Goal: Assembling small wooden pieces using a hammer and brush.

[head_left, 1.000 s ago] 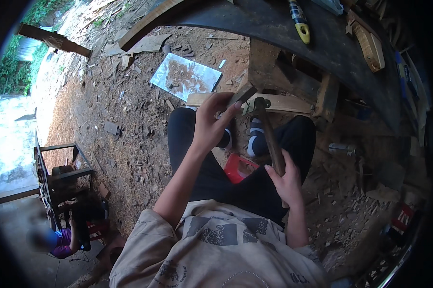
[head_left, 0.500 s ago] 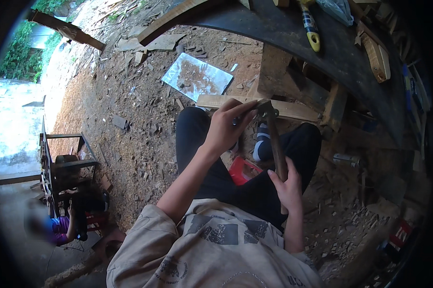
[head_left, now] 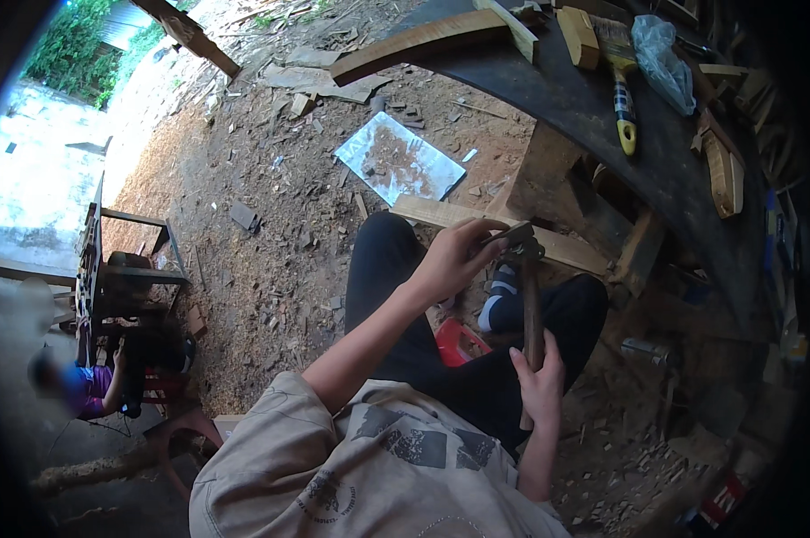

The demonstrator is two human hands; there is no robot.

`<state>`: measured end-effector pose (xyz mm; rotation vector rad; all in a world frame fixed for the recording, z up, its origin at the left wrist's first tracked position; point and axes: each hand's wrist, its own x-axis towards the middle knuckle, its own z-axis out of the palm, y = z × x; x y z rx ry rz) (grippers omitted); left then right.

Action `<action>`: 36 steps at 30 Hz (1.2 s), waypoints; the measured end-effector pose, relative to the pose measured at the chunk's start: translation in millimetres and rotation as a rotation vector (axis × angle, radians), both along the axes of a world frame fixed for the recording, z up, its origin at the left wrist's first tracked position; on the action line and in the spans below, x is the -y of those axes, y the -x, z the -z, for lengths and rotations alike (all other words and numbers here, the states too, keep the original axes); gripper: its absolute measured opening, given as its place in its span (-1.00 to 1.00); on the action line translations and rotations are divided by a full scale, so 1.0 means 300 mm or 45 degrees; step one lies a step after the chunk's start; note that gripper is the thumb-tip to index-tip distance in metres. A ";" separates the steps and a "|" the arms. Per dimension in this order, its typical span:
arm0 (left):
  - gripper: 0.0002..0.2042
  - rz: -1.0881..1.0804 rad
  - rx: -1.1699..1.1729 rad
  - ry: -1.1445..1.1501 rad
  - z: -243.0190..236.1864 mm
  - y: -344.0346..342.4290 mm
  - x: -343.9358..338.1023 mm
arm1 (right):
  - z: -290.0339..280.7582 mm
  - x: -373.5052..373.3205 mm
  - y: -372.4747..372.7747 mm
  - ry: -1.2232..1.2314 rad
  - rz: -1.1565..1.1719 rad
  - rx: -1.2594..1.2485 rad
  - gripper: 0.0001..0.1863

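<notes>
An adze-like tool with a long wooden handle (head_left: pixel 531 309) is upright between my knees, its dark metal head (head_left: pixel 522 240) at the far end. My right hand (head_left: pixel 541 377) wraps round the lower part of that handle. At the top, my left hand (head_left: pixel 457 258) pinches the flat dark piece of the head between thumb and fingers. Exactly how the head joins the handle is too small and dark to make out. Just beyond the head lies a pale wooden board (head_left: pixel 566 249). Below my hands a red plastic thing (head_left: pixel 461 342) shows between my legs.
A dark tabletop (head_left: pixel 548 103) at the upper right carries a paintbrush (head_left: pixel 624 112), a clear plastic bag (head_left: pixel 663 63) and a curved wood piece (head_left: pixel 423 45). A white sheet (head_left: pixel 400 157) lies on the chip-strewn ground. Another person (head_left: pixel 91 386) sits at lower left.
The view has shifted, so the surroundings sit further right and lower, and more of the tabletop shows. Both hands keep their hold on the tool.
</notes>
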<state>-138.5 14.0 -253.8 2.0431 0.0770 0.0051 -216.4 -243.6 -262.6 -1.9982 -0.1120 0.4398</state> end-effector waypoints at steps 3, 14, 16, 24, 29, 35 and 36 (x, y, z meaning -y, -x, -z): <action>-0.64 -0.009 0.036 0.009 0.005 0.008 -0.009 | -0.006 -0.010 -0.001 0.024 0.000 -0.021 -0.44; -0.59 -0.018 0.226 0.039 0.026 0.032 -0.038 | 0.008 -0.034 -0.004 0.039 0.003 -0.073 -0.45; -0.59 -0.036 0.141 -0.082 0.029 0.035 -0.041 | 0.012 -0.036 -0.005 0.041 0.018 -0.080 -0.46; -0.59 -0.075 0.171 0.082 0.035 0.043 -0.035 | -0.014 -0.055 -0.008 0.007 -0.079 0.006 -0.47; -0.60 -0.201 0.225 0.063 0.047 0.031 -0.061 | -0.035 -0.073 -0.017 0.064 -0.037 -0.039 -0.46; -0.59 -0.409 0.147 0.310 0.052 0.036 -0.137 | -0.065 -0.126 -0.030 0.048 -0.116 -0.040 -0.45; -0.60 -0.449 0.132 0.374 0.053 0.041 -0.153 | -0.071 -0.145 -0.035 0.081 -0.219 0.048 -0.44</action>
